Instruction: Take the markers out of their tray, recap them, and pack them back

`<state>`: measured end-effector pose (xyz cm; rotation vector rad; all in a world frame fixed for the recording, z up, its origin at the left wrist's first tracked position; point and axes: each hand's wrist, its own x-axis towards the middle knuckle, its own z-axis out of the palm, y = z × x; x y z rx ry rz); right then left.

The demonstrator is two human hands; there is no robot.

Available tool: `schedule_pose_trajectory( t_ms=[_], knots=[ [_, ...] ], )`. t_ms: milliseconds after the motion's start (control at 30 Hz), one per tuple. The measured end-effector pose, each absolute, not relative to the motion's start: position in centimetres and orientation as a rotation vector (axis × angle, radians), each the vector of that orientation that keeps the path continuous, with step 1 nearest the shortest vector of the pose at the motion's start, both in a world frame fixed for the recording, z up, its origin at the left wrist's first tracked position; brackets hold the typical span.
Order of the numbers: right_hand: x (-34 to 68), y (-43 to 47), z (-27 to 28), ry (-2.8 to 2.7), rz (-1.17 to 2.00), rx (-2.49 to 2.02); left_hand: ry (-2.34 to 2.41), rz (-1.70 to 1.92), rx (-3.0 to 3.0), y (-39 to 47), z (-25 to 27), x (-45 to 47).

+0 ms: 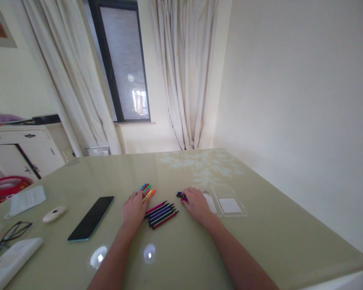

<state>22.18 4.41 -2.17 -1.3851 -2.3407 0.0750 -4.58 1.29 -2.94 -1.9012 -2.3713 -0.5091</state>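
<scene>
My left hand (135,209) is closed over a bunch of bright felt-tip pens (150,195), whose coloured ends stick out past the fingers. Beside it, several dark felt-tip pens (161,215) lie in a slanted row on the table, pointing up to the right. My right hand (196,202) curls over a few dark blue and purple felt-tip pens (179,195); most of their length is hidden under the palm. Just right of that hand lies an opened clear plastic case (243,209) with a white card (229,205) in it; the hand partly covers the case's left half.
A black phone (90,219) lies left of my left hand. Farther left are a white oval case (54,214), a face mask (27,199), eyeglasses (10,235) and a white slab (15,259). The glossy table (290,241) runs along a wall on the right.
</scene>
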Motion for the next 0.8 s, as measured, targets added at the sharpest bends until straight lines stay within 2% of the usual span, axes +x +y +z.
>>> schedule_pose_trajectory(
  t_ms=[300,667,800],
  knots=[
    [21.1,3.8,-2.1,-2.336,0.145,-1.231,-2.286,-0.411,-2.003,1.0,-2.5,-4.1],
    [20.3,3.3,-1.9,-2.369,0.061,-1.074,-1.814,-0.707,-2.459,0.0,-0.5,0.6],
    [21.4,3.8,-1.4,-2.348,0.057,-0.993,-1.794,-0.656,-2.539,0.0,-0.9,0.4]
  ],
)
